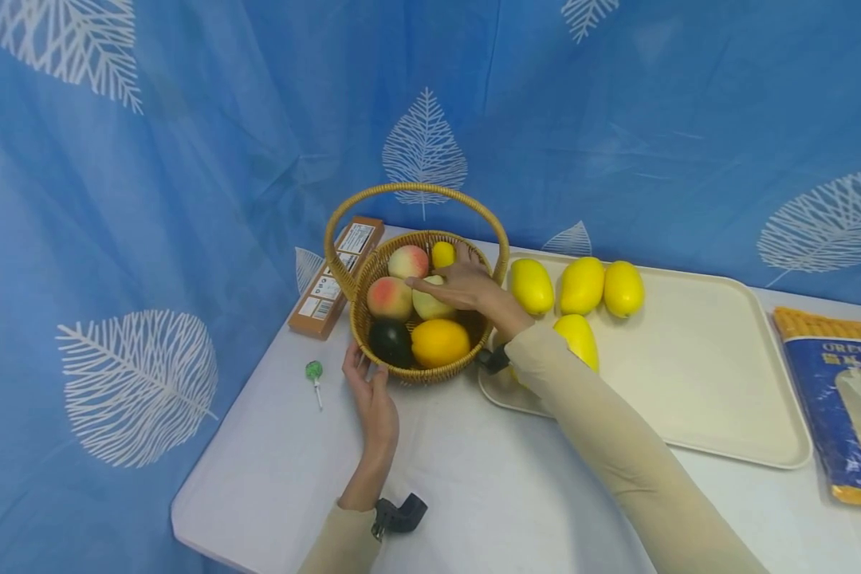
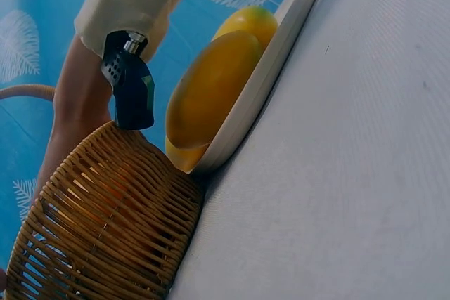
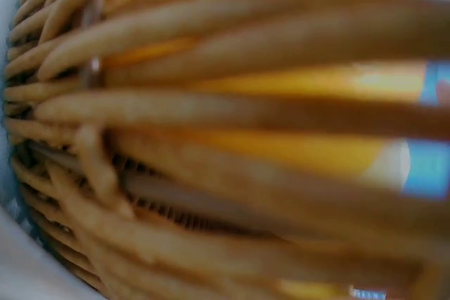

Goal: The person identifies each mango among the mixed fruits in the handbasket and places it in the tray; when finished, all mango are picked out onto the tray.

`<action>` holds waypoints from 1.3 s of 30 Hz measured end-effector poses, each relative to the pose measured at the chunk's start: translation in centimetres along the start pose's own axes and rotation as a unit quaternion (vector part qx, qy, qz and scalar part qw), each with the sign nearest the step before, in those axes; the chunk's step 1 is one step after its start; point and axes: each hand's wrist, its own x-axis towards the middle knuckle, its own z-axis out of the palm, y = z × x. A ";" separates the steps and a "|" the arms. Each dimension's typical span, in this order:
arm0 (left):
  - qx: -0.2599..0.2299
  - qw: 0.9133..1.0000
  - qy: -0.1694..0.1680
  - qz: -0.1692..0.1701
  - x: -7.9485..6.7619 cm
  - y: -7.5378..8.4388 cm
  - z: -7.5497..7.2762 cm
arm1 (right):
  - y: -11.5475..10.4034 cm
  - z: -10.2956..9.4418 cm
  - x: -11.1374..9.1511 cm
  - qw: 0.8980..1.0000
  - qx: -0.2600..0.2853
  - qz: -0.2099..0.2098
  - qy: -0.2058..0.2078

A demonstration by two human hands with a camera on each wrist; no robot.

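Observation:
A wicker basket [image 1: 423, 376] with a tall handle holds two peaches [image 1: 390, 298], a pale yellow-green fruit [image 1: 430, 304], a small yellow fruit [image 1: 442, 254], a dark green avocado-like fruit [image 1: 391, 343] and an orange-yellow mango-like fruit [image 1: 441, 343]. My right hand [image 1: 462, 283] reaches in over the rim, spread above the pale fruit, thumb stretched toward the peaches. Its fingertips point to the back rim, partly hidden. My left hand [image 1: 375, 402] is at the basket's front left, fingers along the outer wall. Close in the right wrist view is the basket's weave [image 3: 232, 114].
Right of the basket, a cream tray [image 1: 689, 359] carries several yellow mango-like fruits [image 1: 581, 285]. A blue and orange bag [image 1: 843, 406] lies beyond it. Left of the basket are a long brown box [image 1: 337, 275] and a green lollipop [image 1: 314, 371]. A blue curtain [image 1: 258, 119] hangs behind.

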 end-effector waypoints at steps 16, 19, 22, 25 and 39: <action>-0.004 1.000 -0.001 -0.003 -0.2 0.2 0.0 | 0.1 0.1 -0.4 0.997 -0.017 -0.053 0.048; -0.003 1.000 0.001 -0.006 -0.3 0.3 0.0 | 0.3 0.2 -0.6 0.995 -0.002 -0.076 0.064; -0.001 1.000 0.003 -0.005 -0.3 0.3 0.0 | 0.5 0.3 -0.9 0.989 0.002 -0.112 0.099; -0.001 1.000 0.004 -0.005 -0.3 0.2 0.0 | 0.4 0.2 -1.4 0.977 -0.008 -0.152 0.147; 0.012 1.000 0.002 -0.021 -0.4 0.3 -0.1 | 0.4 -0.9 -5.3 0.949 0.026 -0.243 0.198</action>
